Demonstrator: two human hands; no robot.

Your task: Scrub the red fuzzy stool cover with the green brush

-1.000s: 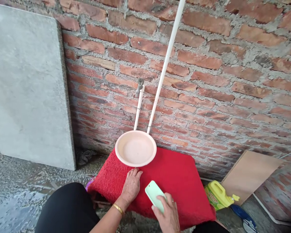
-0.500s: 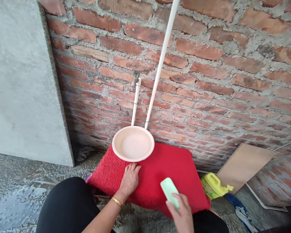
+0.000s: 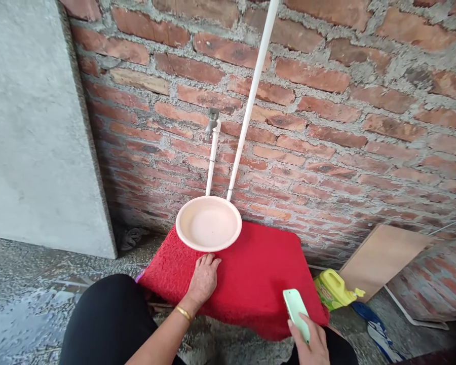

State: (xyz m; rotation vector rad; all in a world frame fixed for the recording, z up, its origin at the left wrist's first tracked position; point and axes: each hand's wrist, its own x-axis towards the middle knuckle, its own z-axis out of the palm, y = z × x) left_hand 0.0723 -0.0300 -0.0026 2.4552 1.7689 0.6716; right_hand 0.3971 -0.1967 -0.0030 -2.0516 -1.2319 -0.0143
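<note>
My left hand (image 3: 204, 278) rests on the red fleecy cloth (image 3: 262, 268), fingers lying against it just below the basin's near rim. Its fingers are bent, with nothing visible in them. A pale pink basin (image 3: 209, 223) sits on the cloth's far left part, with no water that I can make out. Over the cloth's near right corner, my right hand (image 3: 310, 338) is closed around a pale green scrub brush (image 3: 295, 308). The brush's smooth back faces up, and its underside is mostly hidden.
A grey tap (image 3: 212, 121) on a white pipe stands behind the basin, before a brick wall (image 3: 311, 76). A yellow detergent jug (image 3: 334, 289), a brown board (image 3: 383, 258) and slippers (image 3: 382, 337) are on the right. A concrete slab (image 3: 41, 126) leans at left beside wet floor.
My right hand has moved right and slightly down with the scrub brush, toward the cloth's right edge. My left hand and the basin have stayed in place.
</note>
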